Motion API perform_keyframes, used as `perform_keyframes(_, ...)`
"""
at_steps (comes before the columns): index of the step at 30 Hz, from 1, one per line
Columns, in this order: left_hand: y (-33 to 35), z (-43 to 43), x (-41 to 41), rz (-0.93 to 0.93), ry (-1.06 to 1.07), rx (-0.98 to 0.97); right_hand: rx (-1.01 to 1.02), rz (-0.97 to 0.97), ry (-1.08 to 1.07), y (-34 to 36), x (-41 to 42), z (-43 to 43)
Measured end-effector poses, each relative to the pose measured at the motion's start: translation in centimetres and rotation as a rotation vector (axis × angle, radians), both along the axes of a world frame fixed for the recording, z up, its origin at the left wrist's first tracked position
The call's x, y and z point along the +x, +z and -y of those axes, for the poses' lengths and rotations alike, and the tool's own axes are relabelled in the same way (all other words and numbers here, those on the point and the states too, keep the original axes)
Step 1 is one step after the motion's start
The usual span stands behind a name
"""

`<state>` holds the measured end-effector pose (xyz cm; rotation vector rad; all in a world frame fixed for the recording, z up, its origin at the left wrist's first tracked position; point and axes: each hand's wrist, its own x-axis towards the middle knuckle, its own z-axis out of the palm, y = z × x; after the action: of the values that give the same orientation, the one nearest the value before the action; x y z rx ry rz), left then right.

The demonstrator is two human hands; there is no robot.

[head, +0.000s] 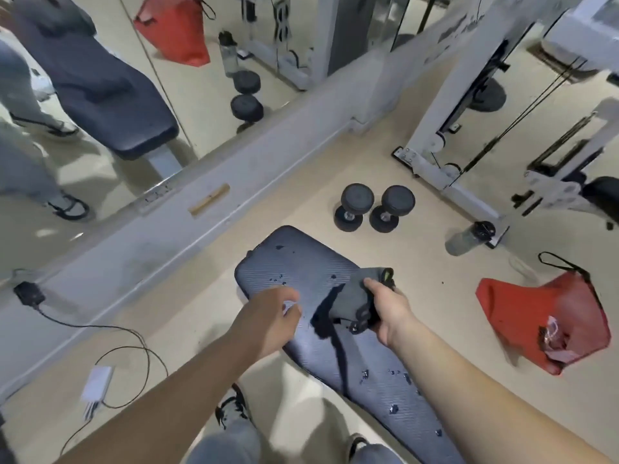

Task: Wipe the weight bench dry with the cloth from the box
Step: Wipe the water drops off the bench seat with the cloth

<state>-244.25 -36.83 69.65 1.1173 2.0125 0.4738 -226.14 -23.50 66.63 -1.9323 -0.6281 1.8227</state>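
Right hand fingers grasp the grey cloth above the wet bench at lower centre; left hand hovers beside it, fingers loosely curled, holding nothing

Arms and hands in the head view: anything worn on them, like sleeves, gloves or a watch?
Nothing shows on either: the left hand and right hand are bare, without gloves, and both forearms are uncovered up to the frame edge. No sleeve, watch, band or ring is visible.
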Motion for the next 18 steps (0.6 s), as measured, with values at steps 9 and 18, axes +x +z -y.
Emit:
perform_keyframes(9, -20.4, -1.3, -1.1, -0.128, -0.099, 0.020, 0.598, 0.716, 0.651, -16.7, -1.6, -5.4)
perform_keyframes(18, -34.6, -1.3, -1.2, -0.406, 0.001, 0.166, 0.923, 0.914, 0.951, -30.4, -1.5, -6.7)
